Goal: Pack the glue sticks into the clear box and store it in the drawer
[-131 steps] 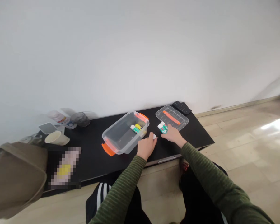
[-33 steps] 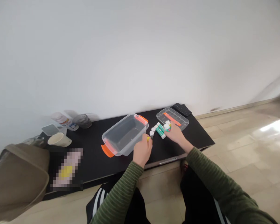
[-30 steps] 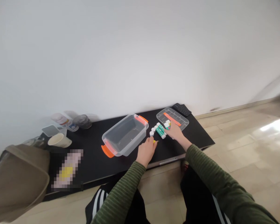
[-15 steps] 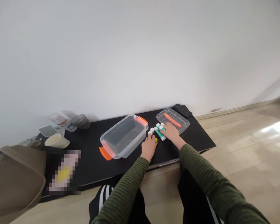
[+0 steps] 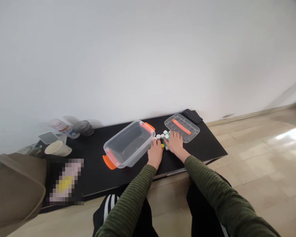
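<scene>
Small green-and-white tubes (image 5: 166,136) with white caps lie bunched on the black tabletop (image 5: 93,177), looking like glue sticks. My right hand (image 5: 175,144) is curved over their right side, with thumb and fingers around part of the bunch. From the left, my left hand (image 5: 155,154) rests against the group, its fingers a little apart. A yellow cap (image 5: 162,145) shows beside my left thumb. White round caps (image 5: 158,136) sit just beyond the left fingertips. What lies under both palms is hidden. A clear plastic box (image 5: 128,144) with orange latches stands open left of my hands.
The box's clear lid (image 5: 191,126) with an orange handle lies at the right, beside a black keypad-like object (image 5: 192,116). To the left are a paper cup (image 5: 58,148), a glass (image 5: 84,127), a white bottle (image 5: 64,127) and a brown bag (image 5: 17,187). A wall runs behind.
My right hand has moved left, bringing the green-and-white tubes closer to the white caps and my left hand. My left hand has shifted slightly left. The view has moved a little.
</scene>
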### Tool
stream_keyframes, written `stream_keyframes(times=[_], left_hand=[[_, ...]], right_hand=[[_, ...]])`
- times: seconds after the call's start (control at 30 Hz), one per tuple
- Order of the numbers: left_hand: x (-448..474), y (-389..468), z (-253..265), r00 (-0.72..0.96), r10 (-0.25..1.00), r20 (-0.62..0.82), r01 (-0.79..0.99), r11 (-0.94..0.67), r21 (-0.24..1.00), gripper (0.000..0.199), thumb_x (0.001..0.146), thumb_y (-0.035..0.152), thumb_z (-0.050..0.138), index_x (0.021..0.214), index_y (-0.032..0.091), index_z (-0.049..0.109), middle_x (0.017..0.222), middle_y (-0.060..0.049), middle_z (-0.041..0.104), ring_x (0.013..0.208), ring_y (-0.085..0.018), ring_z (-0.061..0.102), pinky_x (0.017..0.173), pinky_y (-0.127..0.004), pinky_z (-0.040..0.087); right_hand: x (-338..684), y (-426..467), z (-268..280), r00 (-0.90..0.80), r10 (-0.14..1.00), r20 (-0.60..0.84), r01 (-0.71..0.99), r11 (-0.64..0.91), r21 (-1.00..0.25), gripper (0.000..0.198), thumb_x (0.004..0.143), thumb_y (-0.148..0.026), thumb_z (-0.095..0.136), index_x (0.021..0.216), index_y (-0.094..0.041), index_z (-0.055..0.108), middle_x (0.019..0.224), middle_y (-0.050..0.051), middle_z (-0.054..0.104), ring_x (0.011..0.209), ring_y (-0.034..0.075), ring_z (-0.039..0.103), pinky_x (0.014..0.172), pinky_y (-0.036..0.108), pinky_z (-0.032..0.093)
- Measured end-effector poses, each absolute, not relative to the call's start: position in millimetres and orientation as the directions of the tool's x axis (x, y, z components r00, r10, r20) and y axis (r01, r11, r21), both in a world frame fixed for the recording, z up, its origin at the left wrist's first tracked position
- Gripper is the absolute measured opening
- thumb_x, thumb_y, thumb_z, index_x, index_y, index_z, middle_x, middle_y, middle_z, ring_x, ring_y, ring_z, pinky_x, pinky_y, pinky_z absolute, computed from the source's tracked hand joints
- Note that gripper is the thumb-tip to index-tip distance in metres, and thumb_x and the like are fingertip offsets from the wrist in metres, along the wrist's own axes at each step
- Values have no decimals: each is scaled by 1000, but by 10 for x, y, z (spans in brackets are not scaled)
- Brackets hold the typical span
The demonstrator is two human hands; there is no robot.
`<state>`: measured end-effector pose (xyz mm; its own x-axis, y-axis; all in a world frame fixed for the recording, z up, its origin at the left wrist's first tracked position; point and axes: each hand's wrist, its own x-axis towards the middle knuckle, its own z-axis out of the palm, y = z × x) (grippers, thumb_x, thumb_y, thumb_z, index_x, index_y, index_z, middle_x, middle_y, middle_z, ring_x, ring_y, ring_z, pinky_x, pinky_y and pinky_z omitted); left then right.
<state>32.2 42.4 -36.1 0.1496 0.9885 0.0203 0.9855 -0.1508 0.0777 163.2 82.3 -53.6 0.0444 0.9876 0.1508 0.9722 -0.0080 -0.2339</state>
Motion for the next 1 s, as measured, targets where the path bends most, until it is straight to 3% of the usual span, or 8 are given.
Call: stream_keyframes(times=[0.37,0.5,0.6,0.67,0.77,0.87,0.93,1.0], left_hand=[[151,440,-314,156,988,-9,985,-155,82,31,95,27,52,125,16,53,133,-16,49,115,-25,57,73,-28,56],[113,359,-208,167,986,15,983,-168,71,33,93,28,58,123,15,54,131,-16,52,117,-27,55,74,-30,55],[64,255,-55,195,980,28,976,-197,91,31,93,32,57,118,15,56,124,-16,57,117,-28,54,80,-33,53],[-3,163,64,241,971,-16,957,-234,173,28,94,35,56,114,17,59,117,-14,62,114,-27,57,84,-35,51],[-146,8,230,386,900,-205,848,-258,463,28,91,44,58,104,20,65,99,-8,69,93,-22,64,79,-32,50],[-274,-102,353,595,715,-367,615,-112,781,44,88,59,55,87,19,71,71,-3,67,68,-17,62,64,-28,47],[-321,-119,404,697,625,-350,426,31,904,68,90,72,36,71,16,70,57,-4,61,55,-14,56,57,-27,43],[-332,-91,430,698,655,-288,250,155,956,90,89,78,6,51,17,60,44,-6,51,43,-12,46,49,-27,36]], right_hand=[[1578,791,-494,0,996,91,968,23,-252,66,97,-53,43,149,-13,40,155,20,39,145,38,27,115,58,18],[1582,768,-214,-141,981,136,950,173,-258,50,93,-37,53,136,-12,54,143,19,53,137,34,40,111,48,31],[1660,673,-18,-310,950,37,893,304,-332,34,92,-26,51,122,-17,64,119,13,68,116,28,58,95,38,45],[1751,560,60,-401,914,-55,858,354,-374,29,90,-21,52,114,-21,68,108,10,71,104,25,64,84,34,48],[1895,363,149,-535,813,-227,804,409,-432,27,81,-12,58,100,-24,73,92,5,73,88,22,67,74,30,47],[1978,221,283,-705,617,-351,653,371,-660,22,75,-10,61,88,-22,74,78,0,70,73,16,64,66,25,45],[1988,179,386,-775,551,-308,511,261,-819,9,76,-19,66,84,-20,71,73,-1,68,66,13,60,62,23,43],[1977,175,460,-775,598,-203,354,145,-924,21,80,-38,68,75,-18,66,67,-2,63,59,11,54,57,23,40]])
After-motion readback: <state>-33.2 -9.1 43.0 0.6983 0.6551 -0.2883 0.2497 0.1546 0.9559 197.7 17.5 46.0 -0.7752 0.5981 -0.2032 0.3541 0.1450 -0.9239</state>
